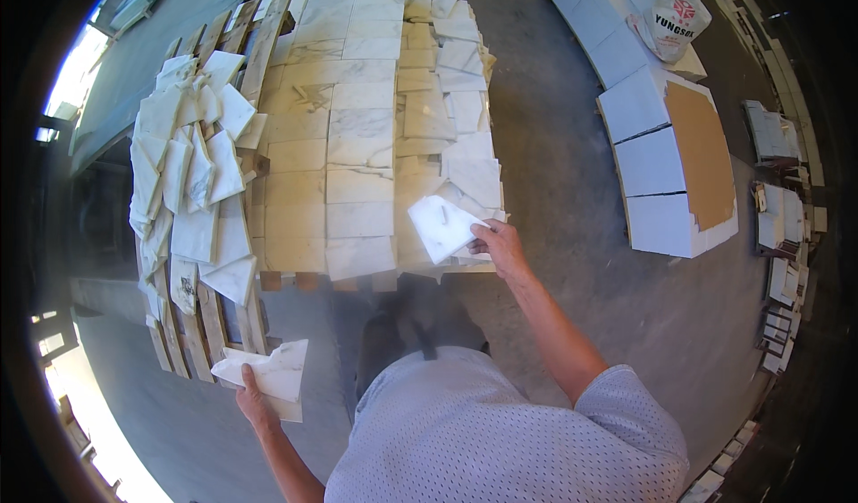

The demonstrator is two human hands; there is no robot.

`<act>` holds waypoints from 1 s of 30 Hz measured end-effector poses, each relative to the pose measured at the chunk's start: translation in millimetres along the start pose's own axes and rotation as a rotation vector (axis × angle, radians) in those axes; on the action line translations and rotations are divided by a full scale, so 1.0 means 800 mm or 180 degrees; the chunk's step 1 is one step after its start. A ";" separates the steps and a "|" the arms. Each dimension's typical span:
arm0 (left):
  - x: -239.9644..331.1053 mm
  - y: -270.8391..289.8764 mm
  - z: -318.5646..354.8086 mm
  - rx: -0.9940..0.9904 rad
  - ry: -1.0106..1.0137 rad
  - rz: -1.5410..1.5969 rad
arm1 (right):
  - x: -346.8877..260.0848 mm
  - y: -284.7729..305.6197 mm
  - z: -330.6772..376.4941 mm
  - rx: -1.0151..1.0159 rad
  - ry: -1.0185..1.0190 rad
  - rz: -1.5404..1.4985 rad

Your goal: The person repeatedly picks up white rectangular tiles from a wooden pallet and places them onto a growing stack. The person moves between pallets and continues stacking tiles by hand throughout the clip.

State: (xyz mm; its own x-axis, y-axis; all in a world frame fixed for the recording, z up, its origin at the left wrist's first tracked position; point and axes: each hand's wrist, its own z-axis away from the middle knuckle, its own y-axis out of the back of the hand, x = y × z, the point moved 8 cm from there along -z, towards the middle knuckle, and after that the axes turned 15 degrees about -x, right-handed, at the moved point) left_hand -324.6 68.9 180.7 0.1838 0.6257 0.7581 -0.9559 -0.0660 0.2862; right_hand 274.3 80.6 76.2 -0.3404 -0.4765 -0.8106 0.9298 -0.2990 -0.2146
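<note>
From the head view, your right hand (500, 246) pinches a white marble piece (442, 227) by its right edge, above the near right corner of the tiled pallet (357, 128), its long axis running from upper left to lower right; your left hand (252, 396) grips a broken white slab (273, 371) low beside the pile of offcuts (192, 172), its point aimed up-right

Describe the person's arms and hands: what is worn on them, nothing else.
Both forearms are bare, and the left hand and right hand wear no gloves. A short sleeve of a light grey mesh-textured shirt covers the right upper arm. No watch or rings are visible.
</note>
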 end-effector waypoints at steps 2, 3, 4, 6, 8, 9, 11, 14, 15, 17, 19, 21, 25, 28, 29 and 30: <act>0.005 -0.043 -0.005 -0.0298 0.0008 0.0118 | -0.004 0.020 -0.045 0.0257 -0.0015 0.0406; 0.006 -0.067 -0.008 -0.0454 0.0032 0.0205 | -0.006 0.024 -0.070 0.0400 0.0013 0.0696; 0.006 -0.093 -0.012 -0.0560 0.0017 0.0304 | -0.007 0.024 -0.094 0.0491 0.0025 0.0880; -0.004 -0.137 -0.016 -0.0812 0.0272 0.0324 | 0.003 0.025 -0.123 0.0722 -0.0074 0.1071; -0.014 -0.170 -0.021 -0.0913 0.0491 0.0124 | 0.019 0.036 -0.123 0.0995 -0.0146 0.1055; -0.022 -0.187 -0.024 -0.0987 0.0586 0.0230 | 0.030 0.041 -0.114 0.0975 -0.0075 0.0846; -0.037 -0.211 -0.022 -0.1173 0.0679 0.0292 | 0.061 0.062 -0.079 0.0980 -0.0064 0.0245; -0.060 -0.237 -0.024 -0.1399 0.0896 0.0382 | 0.099 0.098 -0.010 0.0974 -0.0123 -0.0171; -0.066 -0.246 -0.025 -0.1475 0.0960 0.0481 | 0.105 0.111 0.012 0.0970 -0.0078 -0.0133; -0.075 -0.261 -0.027 -0.1485 0.1004 0.0649 | 0.121 0.133 0.049 0.0933 -0.0127 -0.0283; -0.080 -0.275 -0.028 -0.1491 0.1110 0.0747 | 0.133 0.151 0.068 0.0928 -0.0205 -0.0466; -0.076 -0.285 -0.033 -0.1432 0.1031 0.0547 | 0.144 0.157 0.071 0.0894 -0.0212 -0.0592; -0.063 -0.300 -0.031 -0.1624 0.1052 0.0327 | 0.157 0.169 0.045 0.0897 0.0000 -0.0678; -0.058 -0.305 -0.029 -0.1652 0.0997 0.0334 | 0.175 0.175 0.026 0.0883 0.0153 -0.0873; -0.059 -0.305 -0.029 -0.1645 0.1017 0.0326 | 0.180 0.176 0.020 0.0811 0.0231 -0.0986; -0.062 -0.306 -0.030 -0.1640 0.1020 0.0351 | 0.191 0.175 0.014 0.0725 -0.0114 -0.0597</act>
State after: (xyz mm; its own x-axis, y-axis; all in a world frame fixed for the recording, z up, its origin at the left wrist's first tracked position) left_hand -104.8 72.5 59.2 0.0759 0.8443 0.5304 -0.9678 0.1903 -0.1645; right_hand 350.6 -43.5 -71.8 -0.5118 -0.4230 -0.7478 0.7962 -0.5605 -0.2278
